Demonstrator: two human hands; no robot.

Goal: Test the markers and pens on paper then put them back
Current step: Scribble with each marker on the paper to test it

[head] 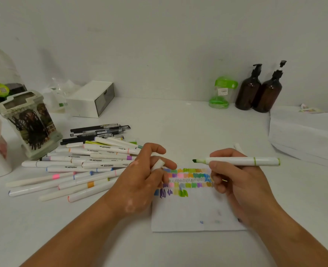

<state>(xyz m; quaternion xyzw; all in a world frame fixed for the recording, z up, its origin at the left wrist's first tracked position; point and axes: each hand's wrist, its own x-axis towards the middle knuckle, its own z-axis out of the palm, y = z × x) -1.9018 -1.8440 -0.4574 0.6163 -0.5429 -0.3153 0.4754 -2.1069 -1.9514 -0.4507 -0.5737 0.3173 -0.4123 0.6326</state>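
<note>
My right hand grips an uncapped green marker, held level above the paper with its chisel tip pointing left. My left hand pinches the marker's white cap between thumb and fingers, a short gap left of the tip. A white sheet of paper lies under both hands, covered near its top with rows of coloured test scribbles. A pile of white markers lies to the left, with several black pens behind it.
A decorated pen holder stands at the left, beside a white drawer box. Two brown pump bottles and a green-lidded jar stand by the wall. Stacked white paper lies at the right. Another white marker peeks out behind my right hand.
</note>
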